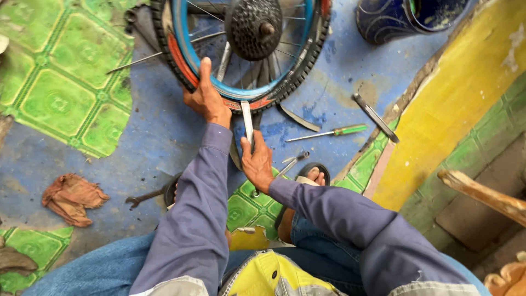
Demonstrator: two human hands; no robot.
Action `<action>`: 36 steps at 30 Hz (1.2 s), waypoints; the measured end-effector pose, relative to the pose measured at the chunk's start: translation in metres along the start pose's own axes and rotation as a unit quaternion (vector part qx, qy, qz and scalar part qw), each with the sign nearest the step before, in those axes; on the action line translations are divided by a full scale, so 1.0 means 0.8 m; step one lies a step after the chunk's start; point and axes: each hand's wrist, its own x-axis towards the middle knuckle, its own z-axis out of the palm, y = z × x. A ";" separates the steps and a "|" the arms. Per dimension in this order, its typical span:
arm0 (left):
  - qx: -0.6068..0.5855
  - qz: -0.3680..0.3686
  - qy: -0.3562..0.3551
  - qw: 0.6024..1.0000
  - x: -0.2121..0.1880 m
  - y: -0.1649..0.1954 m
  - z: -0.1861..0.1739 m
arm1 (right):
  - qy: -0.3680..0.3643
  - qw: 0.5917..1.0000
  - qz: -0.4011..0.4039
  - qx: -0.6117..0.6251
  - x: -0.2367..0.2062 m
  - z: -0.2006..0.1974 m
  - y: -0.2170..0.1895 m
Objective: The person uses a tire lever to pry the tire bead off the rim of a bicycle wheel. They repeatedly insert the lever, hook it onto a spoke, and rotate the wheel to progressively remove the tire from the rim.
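Blue-painted concrete floor (164,137), worn and patched with green patterned vinyl, carries a bicycle wheel (241,49) at the frame's top centre. Its knobby black tyre is grasped at the lower-left rim by the left hand (207,101). Just below, the right hand (257,163) clenches a flat metal tyre lever (247,121), its long axis running straight up into the rim; a green-handled screwdriver (323,132) lies to the right.

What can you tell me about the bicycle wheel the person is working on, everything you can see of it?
The bicycle wheel lies at the top of the view on a blue-painted floor, partly cut off by the frame edge. It has a black knobbly tyre, a blue rim with a red-orange strip, thin metal spokes and a dark toothed sprocket cluster at the hub. The left hand grips the tyre's near edge. The right hand holds a flat metal lever whose tip reaches the tyre's edge.
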 end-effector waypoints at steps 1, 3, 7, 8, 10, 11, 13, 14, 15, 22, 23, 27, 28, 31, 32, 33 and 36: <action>0.020 0.005 -0.008 1.000 0.003 0.000 -0.001 | -0.015 1.000 0.012 -0.007 0.003 -0.001 0.007; 0.050 0.031 -0.020 0.998 0.011 -0.001 -0.005 | -0.052 0.998 0.028 -0.020 0.018 -0.014 0.021; 0.101 0.102 -0.052 0.988 0.034 -0.005 -0.006 | -0.103 0.971 -0.192 -0.094 0.063 -0.069 0.037; 0.121 0.117 -0.053 0.984 0.038 -0.005 -0.005 | -0.127 0.960 -0.233 -0.091 0.079 -0.083 0.041; 0.120 0.108 -0.053 0.986 0.045 -0.002 -0.006 | -0.182 0.934 -0.282 -0.123 0.108 -0.109 0.047; 0.119 0.101 -0.056 0.986 0.047 0.000 -0.005 | -0.211 0.920 -0.289 -0.158 0.119 -0.122 0.051; 0.122 0.082 -0.066 0.987 0.051 0.006 -0.005 | -0.240 0.905 -0.285 -0.204 0.137 -0.149 0.059; 0.124 0.071 -0.070 0.987 0.051 0.009 -0.004 | -0.243 0.906 -0.272 -0.214 0.141 -0.165 0.063; 0.130 0.072 -0.071 0.986 0.052 0.012 -0.004 | -0.246 0.907 -0.260 -0.224 0.147 -0.180 0.066; 0.176 0.133 -0.101 0.970 0.057 0.025 -0.010 | -0.152 0.903 -0.177 -0.361 0.168 -0.275 0.073; 0.177 0.134 -0.103 0.970 0.058 0.025 -0.011 | -0.129 0.900 -0.196 -0.367 0.176 -0.278 0.066; 0.178 0.114 -0.112 0.971 0.063 0.023 -0.012 | 0.052 0.942 -0.276 -0.182 0.256 -0.253 0.010; 0.180 0.102 -0.104 0.973 0.063 0.023 -0.012 | 0.077 0.952 -0.261 -0.140 0.288 -0.241 -0.013; 0.173 0.101 -0.101 0.975 0.065 0.020 -0.012 | 0.112 0.951 -0.277 -0.085 0.387 -0.213 -0.086; 0.172 0.105 -0.103 0.974 0.065 0.019 -0.012 | 0.121 0.939 -0.308 -0.089 0.408 -0.206 -0.112; 0.189 0.094 -0.100 0.972 0.065 0.019 -0.014 | 0.117 0.939 -0.310 -0.092 0.424 -0.202 -0.132; 0.223 0.074 -0.096 0.967 0.067 0.016 -0.019 | 0.038 0.957 -0.267 -0.107 0.461 -0.194 -0.178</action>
